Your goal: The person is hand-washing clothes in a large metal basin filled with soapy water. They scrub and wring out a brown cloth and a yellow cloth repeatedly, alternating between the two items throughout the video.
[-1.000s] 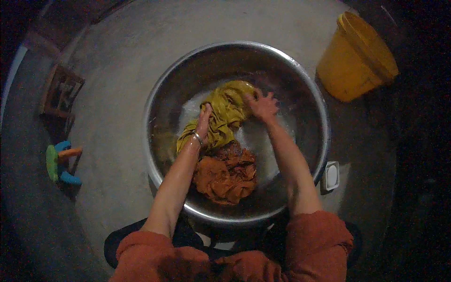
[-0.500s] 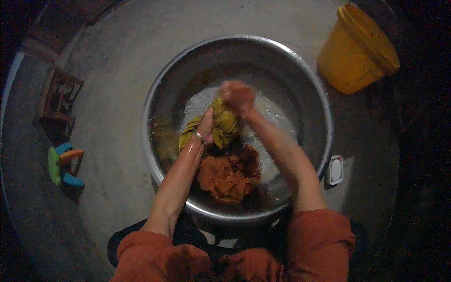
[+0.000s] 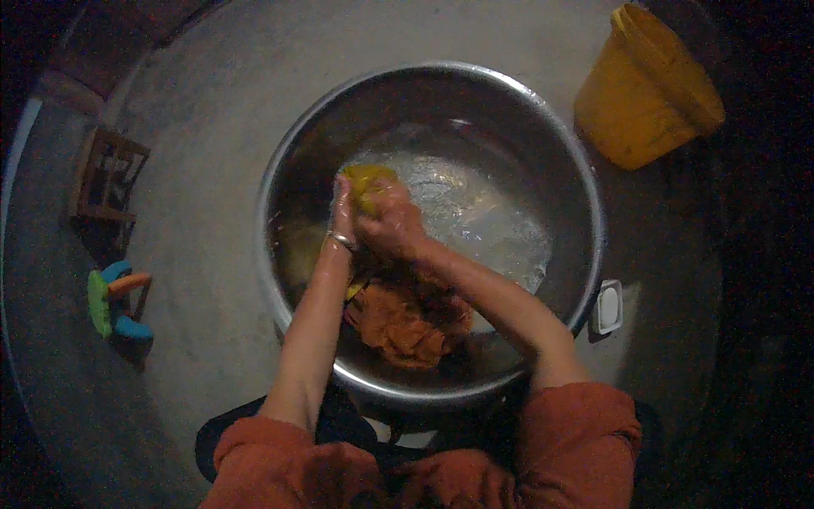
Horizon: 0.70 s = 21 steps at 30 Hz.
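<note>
A wet yellow-green cloth (image 3: 366, 180) is bunched between my two hands over a large metal basin (image 3: 441, 394). My left hand (image 3: 342, 210), with a bangle at the wrist, presses along the cloth's left side. From the right, my right hand (image 3: 392, 222) is closed on the cloth, its fingers partly blurred. Soapy water (image 3: 475, 208) covers the basin's bottom. A crumpled orange-brown cloth (image 3: 403, 327) lies in the basin's near part, just below my hands. Part of the yellow-green cloth hangs hidden behind my wrists.
On the floor at the far right a yellow bucket (image 3: 640, 93) leans tilted. A small white dish with a soap bar (image 3: 608, 307) sits beside the basin's right rim. To the left are a small wooden frame (image 3: 108, 178) and a green, blue and orange toy (image 3: 114, 297).
Both hands have drawn together, the right one coming down and left onto the cloth. The yellow-green cloth is gathered into a tighter bunch, and more of the soapy water shows.
</note>
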### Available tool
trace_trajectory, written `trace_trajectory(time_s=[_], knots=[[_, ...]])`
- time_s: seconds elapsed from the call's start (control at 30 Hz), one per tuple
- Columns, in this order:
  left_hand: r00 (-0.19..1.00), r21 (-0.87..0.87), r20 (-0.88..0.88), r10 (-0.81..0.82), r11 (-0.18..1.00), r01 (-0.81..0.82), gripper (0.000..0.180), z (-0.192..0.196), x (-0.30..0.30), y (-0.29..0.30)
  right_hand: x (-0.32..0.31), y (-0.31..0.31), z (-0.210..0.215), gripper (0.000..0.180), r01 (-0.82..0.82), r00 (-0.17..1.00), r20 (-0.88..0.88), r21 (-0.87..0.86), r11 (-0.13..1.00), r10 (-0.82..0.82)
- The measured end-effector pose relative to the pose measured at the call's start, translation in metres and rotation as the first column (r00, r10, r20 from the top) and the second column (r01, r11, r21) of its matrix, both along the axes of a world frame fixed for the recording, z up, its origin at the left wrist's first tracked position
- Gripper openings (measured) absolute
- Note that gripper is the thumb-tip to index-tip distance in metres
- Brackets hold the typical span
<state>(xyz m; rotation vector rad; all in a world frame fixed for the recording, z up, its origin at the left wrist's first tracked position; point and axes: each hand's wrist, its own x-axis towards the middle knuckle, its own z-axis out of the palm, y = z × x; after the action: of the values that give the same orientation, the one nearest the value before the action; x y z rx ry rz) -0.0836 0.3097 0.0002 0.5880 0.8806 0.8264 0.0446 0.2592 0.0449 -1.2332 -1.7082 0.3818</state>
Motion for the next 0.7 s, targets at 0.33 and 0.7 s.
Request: trace_trajectory(time_s=[0.33, 0.7], knots=[[0.997, 0.057, 0.033, -0.07, 0.996, 0.068, 0.055, 0.022, 0.05, -0.028, 0.037, 0.057, 0.018, 0.019, 0.094, 0.956, 0.253, 0.215, 0.972, -0.149], [0.998, -0.033, 0.01, -0.061, 0.998, 0.061, 0.068, 0.042, 0.052, -0.026, 0.074, 0.034, -0.066, 0.045, -0.06, 0.965, -0.236, -0.617, 0.784, -0.113]])
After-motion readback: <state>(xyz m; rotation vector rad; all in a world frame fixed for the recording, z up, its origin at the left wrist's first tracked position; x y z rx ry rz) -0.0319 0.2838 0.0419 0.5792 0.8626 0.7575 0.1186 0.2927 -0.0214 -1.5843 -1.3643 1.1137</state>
